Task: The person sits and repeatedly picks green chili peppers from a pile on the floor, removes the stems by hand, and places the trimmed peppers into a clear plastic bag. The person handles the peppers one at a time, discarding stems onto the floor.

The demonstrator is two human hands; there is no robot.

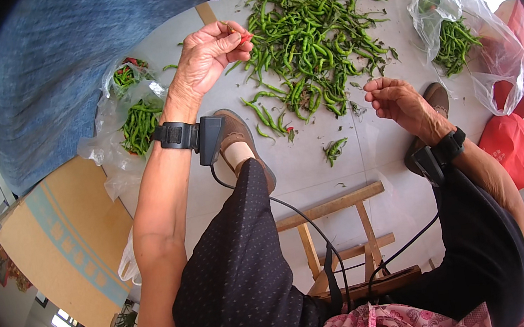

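My left hand [215, 53] pinches a small red chili pepper [244, 37] between thumb and fingers, above the left edge of a heap of green chili peppers [311, 48] on the floor. My right hand [400, 103] hangs at the heap's lower right side. Its fingers are curled in against the thumb, and nothing shows between them. Loose leaves and stems are mixed into the heap. A small clump of green peppers [336, 150] lies apart on the tiles, nearer to me.
Clear plastic bags with peppers stand at left [140, 125] and right [454, 41]. A red bag [518, 149] sits at far right. Blue denim fabric [94, 61] and a cardboard box [63, 239] flank my left. Wooden stool bars [332, 206] and black cables [306, 217] are between my legs.
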